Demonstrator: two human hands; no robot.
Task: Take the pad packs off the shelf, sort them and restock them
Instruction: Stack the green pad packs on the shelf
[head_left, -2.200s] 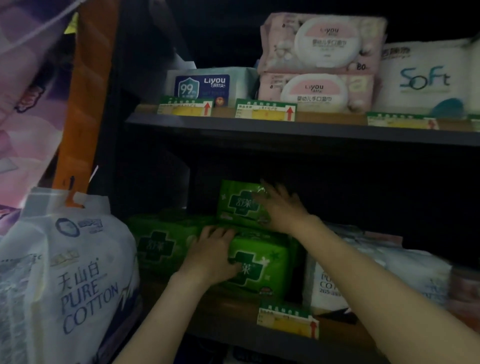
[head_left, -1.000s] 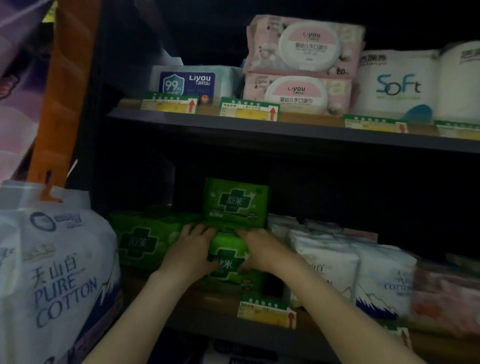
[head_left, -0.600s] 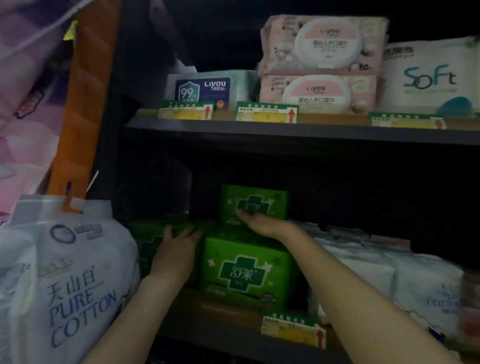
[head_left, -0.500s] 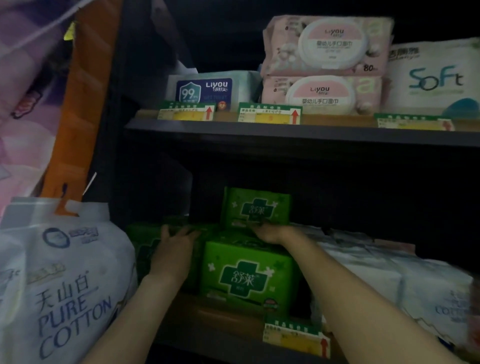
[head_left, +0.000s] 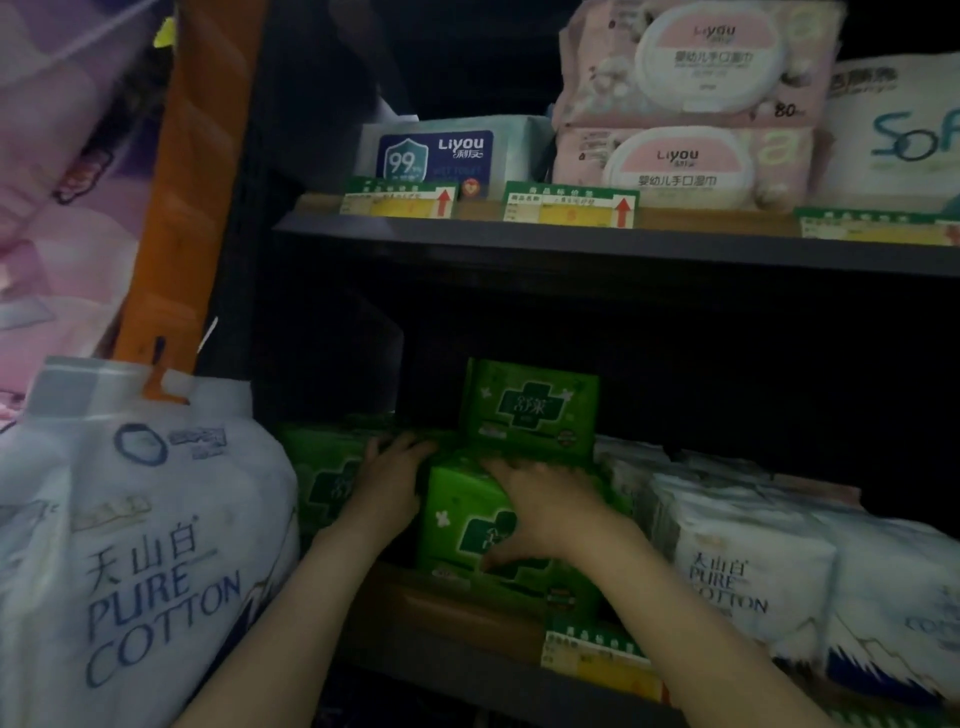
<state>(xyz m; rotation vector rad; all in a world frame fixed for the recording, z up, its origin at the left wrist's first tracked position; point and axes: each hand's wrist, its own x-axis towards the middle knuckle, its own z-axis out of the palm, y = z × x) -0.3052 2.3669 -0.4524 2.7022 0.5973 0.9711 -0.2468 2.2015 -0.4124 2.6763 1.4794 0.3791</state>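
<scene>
Reaching into the dark lower shelf (head_left: 467, 670), both bare hands are on the bright green plastic pad pack (head_left: 467, 519) that stands at the shelf's front edge. The right hand (head_left: 540, 512) lies over its upper front face, fingers curled across the top edge and thumb tucked low against the printed cross, so it grips the pack. The left hand (head_left: 389, 480) presses flat against the pack's left side, fingers fairly straight and pointing toward the back of the shelf.

A second green pad pack (head_left: 530, 405) stands upright on top, just behind the gripped one. A third green pack (head_left: 317, 467), dimmer, sits just beside the left hand toward the shelf's left end. To the right of the green packs, white soft packs printed "PURE COTTON" (head_left: 748, 561) fill the shelf toward its right end. A yellow and green price tag (head_left: 592, 660) is fixed at the front edge below the gripped pack.

On the upper shelf (head_left: 571, 244) sit a white and blue wipes pack marked "Liyou" (head_left: 441, 153), two stacked pink wipes packs with round lids (head_left: 685, 114), and a white pack lettered "Sof" (head_left: 893, 135) at the right edge. A large white "PURE COTTON" bag with a handle cut-out (head_left: 140, 545) stands outside the shelf at the left.
</scene>
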